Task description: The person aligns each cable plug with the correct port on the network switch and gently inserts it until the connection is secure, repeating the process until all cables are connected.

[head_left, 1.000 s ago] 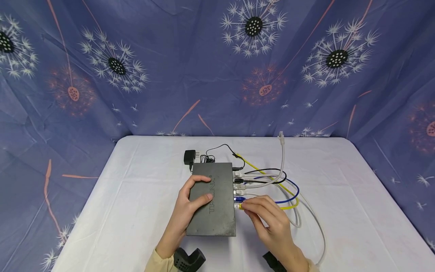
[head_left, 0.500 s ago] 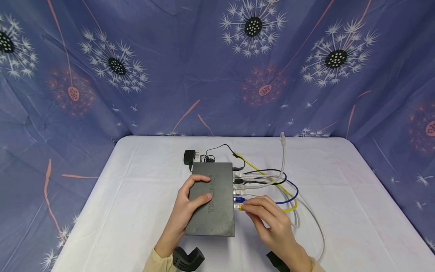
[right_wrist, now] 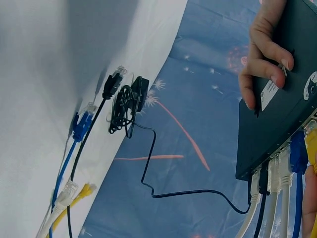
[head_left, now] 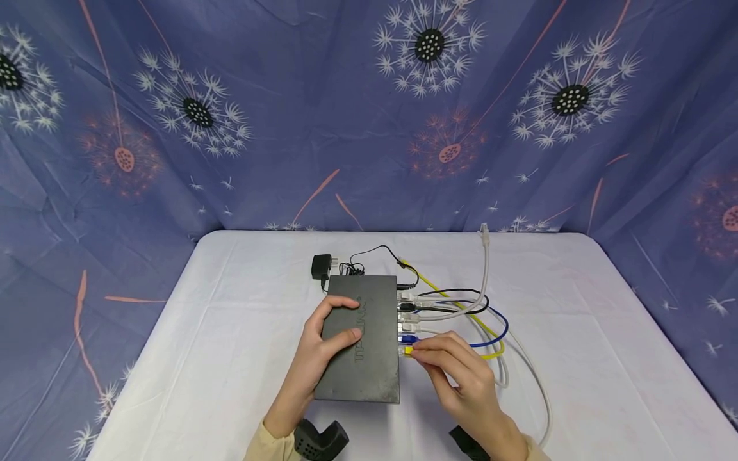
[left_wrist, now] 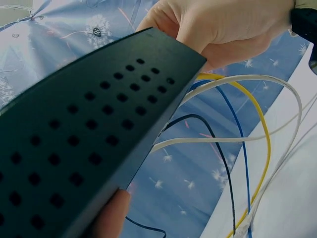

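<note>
My left hand (head_left: 317, 349) grips a flat black network switch (head_left: 377, 378) with TP-LINK lettering, thumb and a finger on its top face. The switch is held above the table, its row of ports facing right. With thumb and fingertips my right hand (head_left: 467, 378) pinches the yellow plug (head_left: 408, 351) of an Ethernet cable, right at the port nearest me. Beside it a blue plug (right_wrist: 298, 148) sits in its port. Farther along are white plugs (right_wrist: 285, 166) and a black plug (head_left: 406, 307), also in ports. The vented side (left_wrist: 91, 124) shows in the left wrist view.
A black power adapter (head_left: 321, 266) with a coiled cord lies behind the switch, its lead running to the switch. Loose cable ends, including a blue plug (right_wrist: 82, 126) and black plug (right_wrist: 113, 84), lie on the white table (head_left: 230, 320). One grey-white cable end (head_left: 485, 238) points toward the back.
The yellow plug sits closer against the switch, with less of its clear tip showing. The switch has shifted very slightly, and the grey-white cable end has swayed a little to the right.
</note>
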Motion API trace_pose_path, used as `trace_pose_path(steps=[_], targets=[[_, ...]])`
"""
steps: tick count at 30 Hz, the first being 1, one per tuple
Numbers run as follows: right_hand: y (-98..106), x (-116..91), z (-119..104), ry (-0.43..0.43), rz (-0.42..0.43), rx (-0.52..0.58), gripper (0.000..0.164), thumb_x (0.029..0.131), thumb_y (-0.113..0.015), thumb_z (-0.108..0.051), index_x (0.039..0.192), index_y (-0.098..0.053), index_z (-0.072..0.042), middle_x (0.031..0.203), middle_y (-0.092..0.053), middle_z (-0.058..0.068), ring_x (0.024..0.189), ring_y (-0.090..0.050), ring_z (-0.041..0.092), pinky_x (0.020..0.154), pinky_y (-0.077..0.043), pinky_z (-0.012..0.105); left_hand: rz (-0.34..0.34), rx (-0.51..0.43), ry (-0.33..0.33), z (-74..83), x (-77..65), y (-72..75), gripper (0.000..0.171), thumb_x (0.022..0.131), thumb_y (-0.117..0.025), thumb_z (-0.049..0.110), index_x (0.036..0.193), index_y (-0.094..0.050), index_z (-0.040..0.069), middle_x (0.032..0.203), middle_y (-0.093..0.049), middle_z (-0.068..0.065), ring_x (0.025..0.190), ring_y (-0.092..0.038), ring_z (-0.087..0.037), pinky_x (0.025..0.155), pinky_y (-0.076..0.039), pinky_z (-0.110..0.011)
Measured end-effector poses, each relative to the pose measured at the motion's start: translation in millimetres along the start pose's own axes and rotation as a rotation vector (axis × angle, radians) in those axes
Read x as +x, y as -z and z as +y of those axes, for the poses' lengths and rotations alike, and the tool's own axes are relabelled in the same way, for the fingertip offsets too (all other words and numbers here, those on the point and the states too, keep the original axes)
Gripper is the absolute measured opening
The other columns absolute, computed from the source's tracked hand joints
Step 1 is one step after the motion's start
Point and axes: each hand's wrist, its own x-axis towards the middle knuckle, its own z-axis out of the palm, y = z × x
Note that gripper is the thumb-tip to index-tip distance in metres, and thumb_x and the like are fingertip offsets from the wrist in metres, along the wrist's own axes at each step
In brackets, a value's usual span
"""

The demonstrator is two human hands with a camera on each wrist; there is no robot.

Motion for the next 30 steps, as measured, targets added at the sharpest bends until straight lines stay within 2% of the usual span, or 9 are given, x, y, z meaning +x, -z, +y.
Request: trace_pose_path(steps=[8, 19, 24, 30], targets=[[-1.9, 0.1, 0.8, 0.005, 0.019, -0.001, 0.016, 0.093, -0.06, -0.001, 0.081, -0.07, 0.003, 0.082, -0.066, 0.014, 0.07, -0.059, 0.024, 0.065, -0.046, 0.022, 0.001, 0.011, 0.013, 1.3, 0.7, -0.8, 0.035, 0.08, -0.07, 0.013, 0.114, -0.061, 0.02, 0.127, -0.05, -0.003, 0.112, -0.043, -0.026, 0.088, -0.032, -0.042], [-3.7, -1.1, 4.0, -0.004, 0.015, -0.021, 0.02, 0.094, -0.057, 0.001, 0.08, -0.071, 0.002, 0.082, -0.066, 0.013, 0.07, -0.058, 0.023, 0.064, -0.045, 0.021, -0.015, -0.042, 0.023, 0.5, 1.9, -3.0, 0.036, 0.081, -0.068, 0.01, 0.115, -0.059, 0.017, 0.121, -0.05, -0.009, 0.104, -0.046, -0.029, 0.083, -0.038, -0.04], [-4.3, -0.7, 4.5, -0.007, 0.016, -0.028, 0.021, 0.094, -0.056, 0.001, 0.079, -0.071, 0.001, 0.081, -0.066, 0.012, 0.07, -0.058, 0.023, 0.063, -0.044, 0.021, -0.034, -0.036, 0.018, 1.7, 2.1, -4.4, 0.035, 0.083, -0.067, 0.011, 0.116, -0.059, 0.018, 0.117, -0.051, -0.009, 0.099, -0.049, -0.029, 0.081, -0.04, -0.04], [-3.0, 1.7, 6.8, 0.018, 0.018, -0.039, 0.022, 0.094, -0.056, 0.001, 0.077, -0.07, 0.002, 0.08, -0.066, 0.012, 0.068, -0.057, 0.022, 0.062, -0.044, 0.02, -0.037, -0.05, 0.018, 2.2, 2.3, -6.7, 0.035, 0.083, -0.067, 0.011, 0.117, -0.058, 0.018, 0.117, -0.051, -0.01, 0.099, -0.049, -0.029, 0.081, -0.041, -0.04]])
